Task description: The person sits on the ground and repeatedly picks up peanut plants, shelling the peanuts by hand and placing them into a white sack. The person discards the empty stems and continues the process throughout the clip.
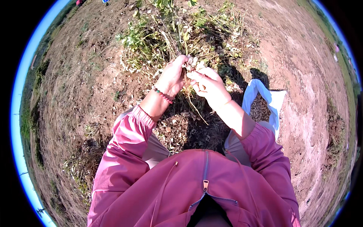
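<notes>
My left hand (171, 76), with a beaded bracelet at the wrist, grips an uprooted peanut plant (170, 39) near its roots. The leafy stems point away from me, and thin roots (197, 107) dangle below my hands. Pale peanut pods (194, 62) cluster beside my left thumb. My right hand (210, 86) is close against this cluster, its curled fingers around some of the pods; the exact hold is partly hidden. Right of my right forearm stands an open white sack (275, 105) with loose peanuts (260, 109) inside.
A heap of pulled peanut plants (227, 37) lies on the soil beyond my hands. Plant litter (173, 130) covers the ground between my knees. More dried plants (85, 161) lie to my left, and bare soil (300, 113) stretches right of the sack.
</notes>
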Tool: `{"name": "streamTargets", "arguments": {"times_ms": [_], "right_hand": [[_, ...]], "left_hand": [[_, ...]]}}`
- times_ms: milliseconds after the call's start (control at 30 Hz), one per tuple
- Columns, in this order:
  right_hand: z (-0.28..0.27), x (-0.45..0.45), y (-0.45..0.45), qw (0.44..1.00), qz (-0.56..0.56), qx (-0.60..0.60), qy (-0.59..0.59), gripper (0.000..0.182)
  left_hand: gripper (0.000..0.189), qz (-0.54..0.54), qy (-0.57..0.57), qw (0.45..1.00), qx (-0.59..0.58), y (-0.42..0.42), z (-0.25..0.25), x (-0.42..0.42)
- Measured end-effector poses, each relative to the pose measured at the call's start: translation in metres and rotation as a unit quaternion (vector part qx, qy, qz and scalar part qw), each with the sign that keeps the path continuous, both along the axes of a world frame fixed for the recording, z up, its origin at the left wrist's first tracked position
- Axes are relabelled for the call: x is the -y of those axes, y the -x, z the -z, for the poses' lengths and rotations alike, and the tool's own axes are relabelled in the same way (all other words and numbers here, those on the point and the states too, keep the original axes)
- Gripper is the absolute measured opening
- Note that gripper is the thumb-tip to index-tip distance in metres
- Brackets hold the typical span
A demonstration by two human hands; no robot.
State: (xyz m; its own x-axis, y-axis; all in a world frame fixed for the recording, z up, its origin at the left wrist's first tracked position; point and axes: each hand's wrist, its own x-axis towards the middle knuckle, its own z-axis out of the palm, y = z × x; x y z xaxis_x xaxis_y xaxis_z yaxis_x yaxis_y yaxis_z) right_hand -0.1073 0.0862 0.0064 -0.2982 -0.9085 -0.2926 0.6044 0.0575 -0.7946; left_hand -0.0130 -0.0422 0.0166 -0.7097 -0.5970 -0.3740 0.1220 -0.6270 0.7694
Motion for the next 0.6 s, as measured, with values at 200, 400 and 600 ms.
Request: {"name": "streamTargets", "arguments": {"times_ms": [200, 400, 600], "right_hand": [[0.0, 0.001, 0.001, 1.0, 0.009, 0.013, 0.027, 0.011], [0.003, -0.006, 0.01, 0.981, -0.08, 0.12, 0.133, 0.005], [0.003, -0.007, 0.024, 0.942, -0.141, 0.259, 0.159, 0.025]], "left_hand": [[0.016, 0.017, -0.047, 0.997, -0.05, -0.004, 0.005, 0.007], [0.022, 0.108, -0.124, 0.97, -0.18, -0.003, 0.007, 0.021], [0.023, 0.069, -0.132, 0.973, -0.174, -0.006, 0.001, 0.028]]}}
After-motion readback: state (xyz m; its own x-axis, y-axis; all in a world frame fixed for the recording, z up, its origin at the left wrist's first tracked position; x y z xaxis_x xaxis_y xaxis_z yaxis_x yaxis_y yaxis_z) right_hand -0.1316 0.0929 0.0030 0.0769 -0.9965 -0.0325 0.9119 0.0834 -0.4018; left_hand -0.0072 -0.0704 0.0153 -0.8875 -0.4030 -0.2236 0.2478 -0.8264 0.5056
